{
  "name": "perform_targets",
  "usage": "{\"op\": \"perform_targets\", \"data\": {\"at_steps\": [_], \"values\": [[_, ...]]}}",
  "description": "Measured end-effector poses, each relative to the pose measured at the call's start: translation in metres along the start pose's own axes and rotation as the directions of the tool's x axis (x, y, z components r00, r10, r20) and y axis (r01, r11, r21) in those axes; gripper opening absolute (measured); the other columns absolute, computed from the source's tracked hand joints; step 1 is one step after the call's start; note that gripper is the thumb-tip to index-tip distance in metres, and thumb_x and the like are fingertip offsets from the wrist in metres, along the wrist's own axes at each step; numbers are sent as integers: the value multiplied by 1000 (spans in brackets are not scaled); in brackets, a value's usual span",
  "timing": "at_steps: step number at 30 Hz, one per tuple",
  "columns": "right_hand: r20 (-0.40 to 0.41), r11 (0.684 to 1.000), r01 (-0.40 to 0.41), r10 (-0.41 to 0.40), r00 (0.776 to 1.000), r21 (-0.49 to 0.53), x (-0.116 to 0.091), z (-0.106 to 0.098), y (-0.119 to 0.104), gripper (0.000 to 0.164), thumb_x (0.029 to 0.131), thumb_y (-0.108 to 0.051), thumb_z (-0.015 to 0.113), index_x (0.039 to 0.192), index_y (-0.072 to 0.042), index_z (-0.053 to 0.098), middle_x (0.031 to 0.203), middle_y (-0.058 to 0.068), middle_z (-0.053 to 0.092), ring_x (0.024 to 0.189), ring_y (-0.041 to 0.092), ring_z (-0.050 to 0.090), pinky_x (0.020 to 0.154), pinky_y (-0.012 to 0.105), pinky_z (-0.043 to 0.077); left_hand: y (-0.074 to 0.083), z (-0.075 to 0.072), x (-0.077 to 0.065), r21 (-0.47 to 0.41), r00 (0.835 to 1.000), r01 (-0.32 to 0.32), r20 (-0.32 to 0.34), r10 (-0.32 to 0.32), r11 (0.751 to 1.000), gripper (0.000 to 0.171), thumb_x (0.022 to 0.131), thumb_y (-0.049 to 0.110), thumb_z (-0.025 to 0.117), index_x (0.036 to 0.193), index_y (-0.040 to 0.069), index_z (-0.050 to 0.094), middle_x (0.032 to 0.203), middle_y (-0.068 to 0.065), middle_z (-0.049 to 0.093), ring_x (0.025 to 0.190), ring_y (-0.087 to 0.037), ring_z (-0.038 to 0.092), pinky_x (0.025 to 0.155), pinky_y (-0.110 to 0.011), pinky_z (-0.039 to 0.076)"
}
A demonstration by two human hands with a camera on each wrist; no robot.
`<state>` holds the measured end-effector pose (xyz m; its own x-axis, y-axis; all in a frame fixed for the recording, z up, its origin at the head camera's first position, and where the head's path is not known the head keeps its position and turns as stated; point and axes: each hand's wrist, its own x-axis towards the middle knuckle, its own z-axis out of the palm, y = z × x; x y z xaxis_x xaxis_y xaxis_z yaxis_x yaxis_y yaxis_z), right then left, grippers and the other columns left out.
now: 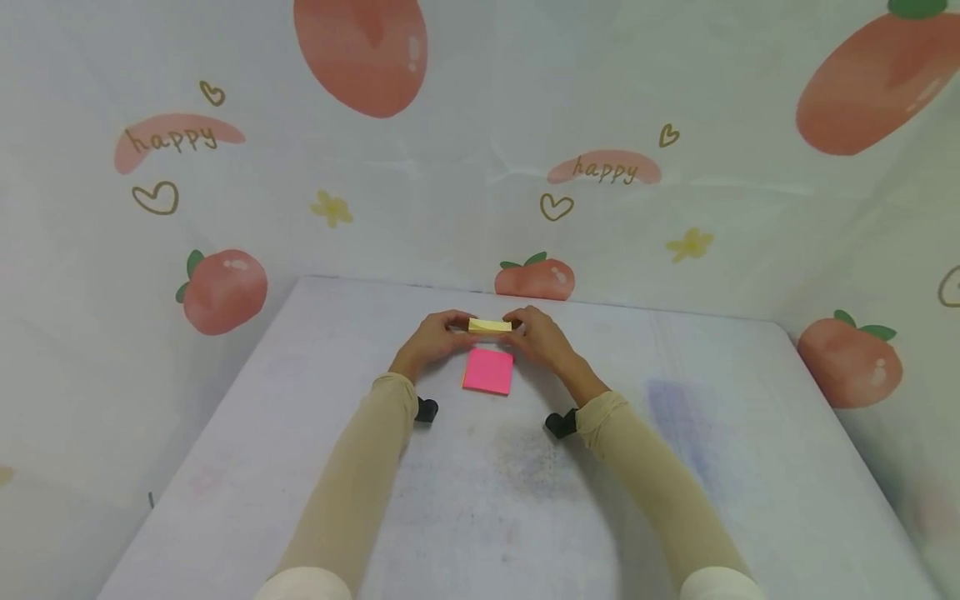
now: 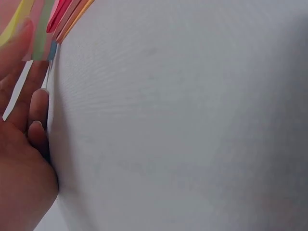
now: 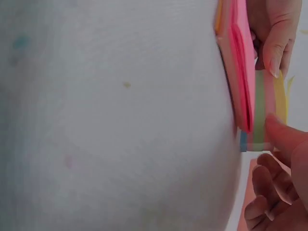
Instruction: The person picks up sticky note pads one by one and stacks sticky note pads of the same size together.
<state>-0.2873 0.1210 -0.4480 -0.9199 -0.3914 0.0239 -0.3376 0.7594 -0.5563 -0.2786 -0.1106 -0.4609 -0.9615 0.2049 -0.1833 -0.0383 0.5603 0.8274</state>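
Note:
A thick pad of sticky notes (image 1: 490, 327), yellow on top, is held at both ends between the two hands. Its side shows yellow, pink, green and blue layers in the right wrist view, where the pad (image 3: 260, 106) is partly hidden by the other stack. The left hand (image 1: 431, 340) pinches the left end with thumb and fingers. At the right end, the right hand (image 1: 543, 337) pinches it, thumb on the near side. Just nearer to the person lies a second stack of sticky notes (image 1: 488, 372), bright pink on top with orange beneath; neither hand touches it.
Both stacks are over a pale, stained table (image 1: 480, 517). Behind the table hangs a white sheet (image 1: 465, 200) printed with fruit, hearts and flowers. Black devices show at the left wrist (image 1: 426, 410) and the right wrist (image 1: 561, 424), below the sleeve cuffs.

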Motion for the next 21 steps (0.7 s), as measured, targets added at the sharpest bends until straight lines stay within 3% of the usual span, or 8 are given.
{"op": "perform_targets", "data": {"at_steps": [6, 11, 17, 21], "values": [[22, 1000, -8, 8, 1000, -18, 0, -8, -3, 47, 96, -33, 71, 135, -7, 62, 125, 14, 64, 104, 28, 65, 96, 42, 53, 2, -6, 0, 33, 999, 12, 41, -13, 999, 59, 90, 45, 75, 140, 19, 59, 140, -7, 62, 121, -28, 58, 111, -47, 42], [-23, 999, 20, -21, 1000, -44, -3, -17, -4, 48, 99, -36, 66, 136, -6, 60, 130, 13, 62, 108, 30, 65, 99, 44, 52, 5, -12, -1, 48, 998, 16, 53, -19, 999, 63, 90, 50, 74, 143, 19, 57, 147, -6, 57, 133, -30, 54, 117, -50, 38], [-82, 992, 42, -52, 995, -116, -9, -24, -4, 49, 99, -38, 66, 135, -5, 60, 132, 12, 63, 117, 32, 62, 100, 47, 52, 9, -17, -3, 38, 1000, 9, -3, -9, 999, 65, 91, 50, 71, 146, 19, 55, 151, -6, 53, 137, -34, 50, 116, -52, 38], [-151, 980, 50, -80, 985, -194, -12, -29, -5, 46, 98, -36, 68, 130, -2, 61, 127, 14, 64, 117, 35, 62, 99, 50, 52, 11, -20, -4, 90, 995, -21, -94, 30, 996, 68, 91, 51, 72, 147, 17, 54, 152, -8, 51, 132, -36, 50, 112, -52, 42]]}}
